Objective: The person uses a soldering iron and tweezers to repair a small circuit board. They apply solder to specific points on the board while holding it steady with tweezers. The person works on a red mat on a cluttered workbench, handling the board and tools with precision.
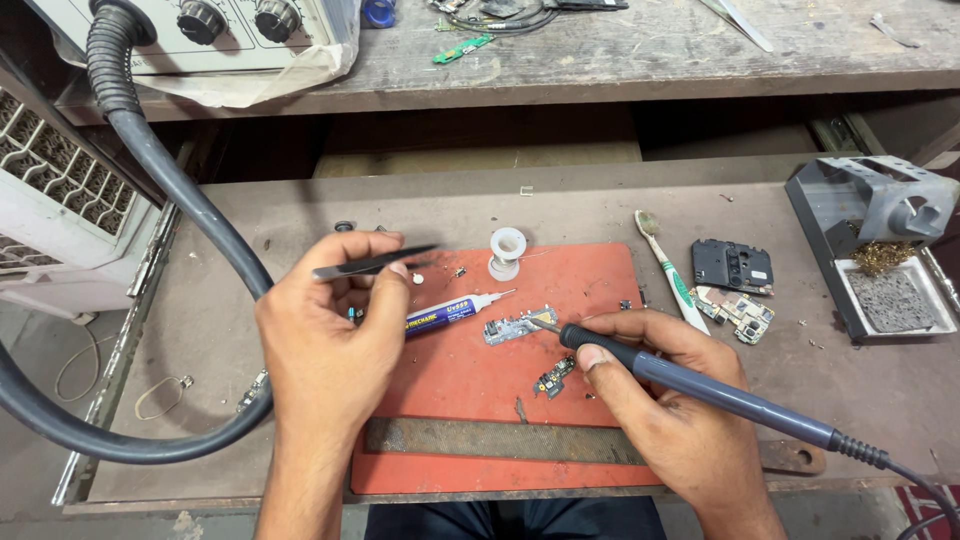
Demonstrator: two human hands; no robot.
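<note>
My right hand [668, 395] grips a grey soldering iron [720, 392]; its tip touches a small circuit board [518, 325] lying on the red work mat [580, 285]. Held above the mat's left edge, my left hand [330, 335] pinches dark tweezers [372, 264] that point right. A syringe-type tube of flux [455, 312] lies between my hands, beside the board. A second small board piece [555, 378] rests just below the iron's tip. A white solder spool [507, 252] stands at the mat's far edge.
A thick black hose [160, 190] curves across the left side. A toothbrush [668, 268], a dark phone frame part [733, 265] and a phone board [738, 312] lie right of the mat. An iron stand with sponge [875, 255] sits far right. A metal file [500, 438] lies along the mat's near edge.
</note>
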